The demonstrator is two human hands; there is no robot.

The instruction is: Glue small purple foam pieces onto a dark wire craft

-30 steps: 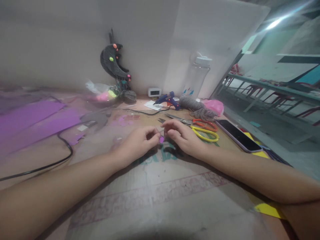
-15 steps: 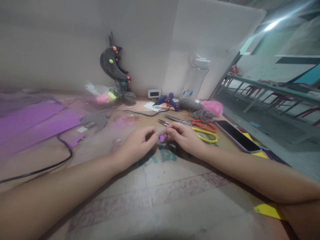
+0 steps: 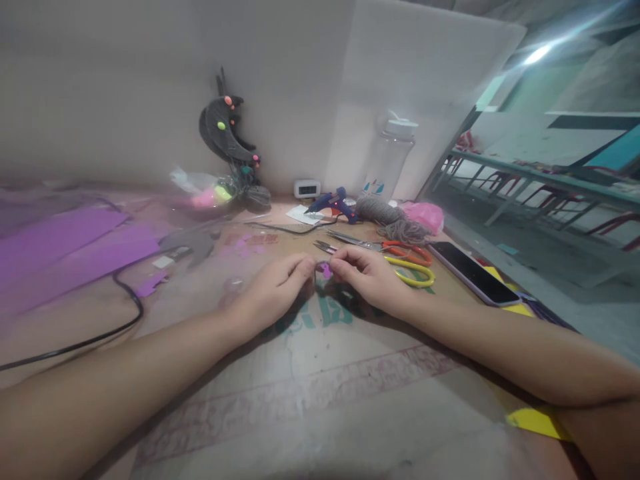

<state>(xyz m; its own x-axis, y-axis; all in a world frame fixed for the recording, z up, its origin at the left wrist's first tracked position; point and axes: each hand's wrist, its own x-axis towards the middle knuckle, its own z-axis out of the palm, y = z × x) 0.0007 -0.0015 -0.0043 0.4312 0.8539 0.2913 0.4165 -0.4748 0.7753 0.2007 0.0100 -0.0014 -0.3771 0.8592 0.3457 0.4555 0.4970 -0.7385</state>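
Observation:
A small purple cut-out piece [image 3: 326, 270] hangs between my two hands, above the table. My right hand [image 3: 365, 275] pinches at its edge, thumb against fingers. From there a thin dark grey strand [image 3: 320, 263] arcs across to the closed fingers of my left hand [image 3: 287, 283]; its ends are hidden in the grips. Just behind my right hand lie yellow-handled scissors [image 3: 415, 272] and orange-handled scissors [image 3: 407, 252]. A ball of grey yarn [image 3: 383, 212] rests farther back, beside a blue glue gun [image 3: 335, 204].
Purple sheets [image 3: 75, 247] and a black cable [image 3: 135, 300] lie on the left. A grey crescent with coloured dots [image 3: 225, 133] stands by the wall. At the back are a small digital clock [image 3: 307, 189] and a clear bottle [image 3: 390, 160]. A phone [image 3: 475, 273] lies on the right.
My left hand has drawn slightly left and its fingers have closed more. The gap between the hands has widened, showing the strand; the purple piece has shifted slightly right and up.

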